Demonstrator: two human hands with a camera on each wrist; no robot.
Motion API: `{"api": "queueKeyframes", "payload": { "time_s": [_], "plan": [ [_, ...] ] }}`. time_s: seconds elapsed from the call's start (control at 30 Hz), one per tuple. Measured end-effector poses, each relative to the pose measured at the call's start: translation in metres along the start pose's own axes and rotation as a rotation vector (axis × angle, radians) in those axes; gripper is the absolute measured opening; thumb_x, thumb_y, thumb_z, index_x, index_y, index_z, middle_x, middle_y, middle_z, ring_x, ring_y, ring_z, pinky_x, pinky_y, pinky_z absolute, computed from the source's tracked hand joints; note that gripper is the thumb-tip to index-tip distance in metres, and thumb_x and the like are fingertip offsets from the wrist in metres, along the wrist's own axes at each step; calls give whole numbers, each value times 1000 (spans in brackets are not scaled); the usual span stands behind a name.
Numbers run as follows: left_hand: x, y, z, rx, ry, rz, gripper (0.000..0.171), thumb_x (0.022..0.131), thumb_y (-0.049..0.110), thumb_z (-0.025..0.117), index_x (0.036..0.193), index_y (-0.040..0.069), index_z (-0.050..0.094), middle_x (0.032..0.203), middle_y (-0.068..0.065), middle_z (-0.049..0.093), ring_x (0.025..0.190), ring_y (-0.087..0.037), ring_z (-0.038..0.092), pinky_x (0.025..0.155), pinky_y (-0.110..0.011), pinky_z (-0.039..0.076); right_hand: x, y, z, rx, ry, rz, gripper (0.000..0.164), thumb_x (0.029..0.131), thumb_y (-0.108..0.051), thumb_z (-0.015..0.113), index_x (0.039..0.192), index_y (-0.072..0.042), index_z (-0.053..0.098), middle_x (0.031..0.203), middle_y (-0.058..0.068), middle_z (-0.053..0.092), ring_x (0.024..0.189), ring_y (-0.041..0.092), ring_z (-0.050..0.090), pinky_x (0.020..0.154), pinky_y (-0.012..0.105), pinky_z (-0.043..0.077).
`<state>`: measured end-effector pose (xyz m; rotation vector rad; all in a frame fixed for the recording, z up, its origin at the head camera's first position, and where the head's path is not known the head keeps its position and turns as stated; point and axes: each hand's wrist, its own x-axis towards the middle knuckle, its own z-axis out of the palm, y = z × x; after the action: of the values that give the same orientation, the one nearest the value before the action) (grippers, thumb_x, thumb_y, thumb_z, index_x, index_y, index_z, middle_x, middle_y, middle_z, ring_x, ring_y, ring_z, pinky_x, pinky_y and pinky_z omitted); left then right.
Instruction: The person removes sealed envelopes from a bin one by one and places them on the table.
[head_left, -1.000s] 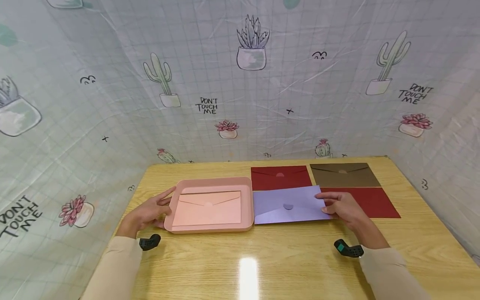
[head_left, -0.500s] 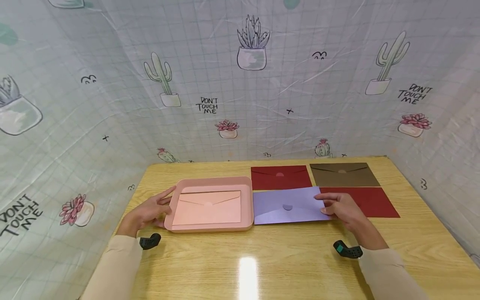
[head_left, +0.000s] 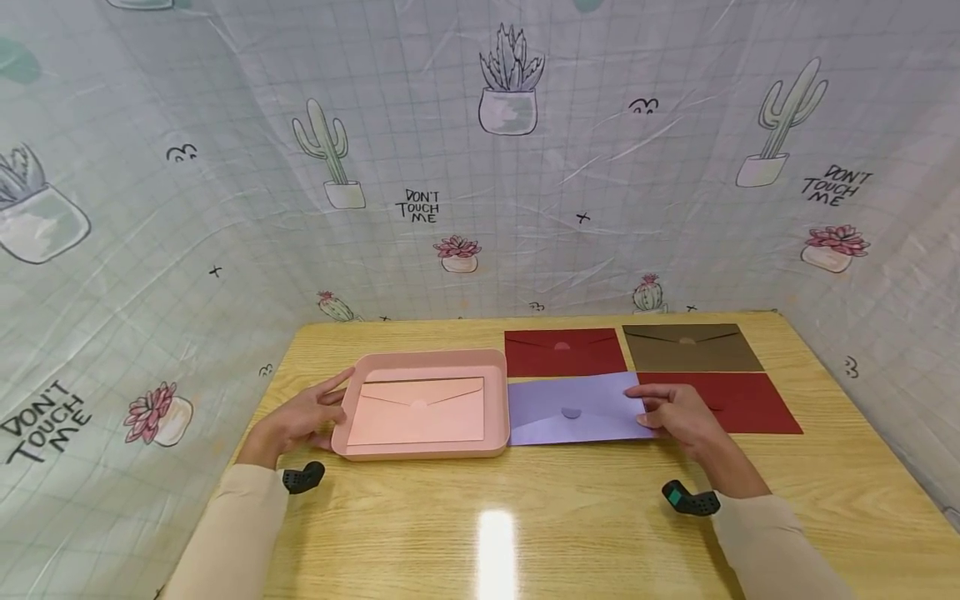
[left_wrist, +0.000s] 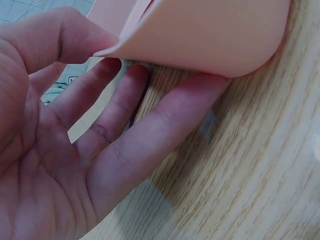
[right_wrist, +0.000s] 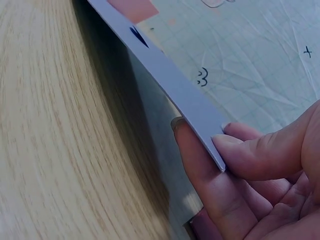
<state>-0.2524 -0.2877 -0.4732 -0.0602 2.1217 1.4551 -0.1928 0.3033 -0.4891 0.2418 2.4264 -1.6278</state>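
Note:
A pink tray (head_left: 420, 455) bears a peach envelope (head_left: 420, 421) lying inside it. My left hand (head_left: 303, 417) grips the tray's left side, the thumb over the rim and a fingertip (left_wrist: 207, 87) against the lower wall. In the head view, a lilac envelope (head_left: 562, 429) reaches the tray's right side; whether its left end lies under the tray cannot be seen. My right hand (head_left: 678, 421) pinches that envelope's right edge between thumb and fingers. In the right wrist view, the lilac envelope (right_wrist: 185, 107) slants, its held end raised off the table.
Behind the lilac envelope lies a dark red envelope (head_left: 566, 354), with a brown envelope (head_left: 693, 350) to its right. Another red envelope (head_left: 735, 404) is partly covered by my right hand. A cactus-print sheet (head_left: 540, 183) walls the wooden table (head_left: 585, 517).
My right hand has shifted slightly left with the lilac envelope, whose seal now sits nearer the tray. My left hand keeps its grip on the tray. The head view has shifted slightly.

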Motion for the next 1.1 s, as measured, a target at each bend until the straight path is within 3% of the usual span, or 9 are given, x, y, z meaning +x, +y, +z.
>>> {"api": "queueKeyframes", "payload": {
  "time_s": [0.27,0.5,1.1],
  "plan": [
    [1,-3,-1,-2,-12,1,100,93,-2,60,169,38,7,175,-21,13,119,-32,68,77,-48,64,1,-3,1,-53,16,-20,43,93,3,63,136,2,67,150,31,51,129,41,48,75,21,57],
    [2,-4,0,-2,-3,3,100,92,-2,60,169,37,8,175,-22,14,118,-33,68,79,-50,65,2,-6,0,-68,24,-36,42,93,2,64,135,4,67,134,26,57,110,30,49,69,25,57],
    [2,-2,1,19,0,2,101,92,-1,61,168,38,8,175,-20,15,117,-33,68,77,-49,64,-2,-3,-2,-129,75,-14,41,91,1,69,132,4,69,101,15,63,85,24,57,64,27,57]
  ]
}}
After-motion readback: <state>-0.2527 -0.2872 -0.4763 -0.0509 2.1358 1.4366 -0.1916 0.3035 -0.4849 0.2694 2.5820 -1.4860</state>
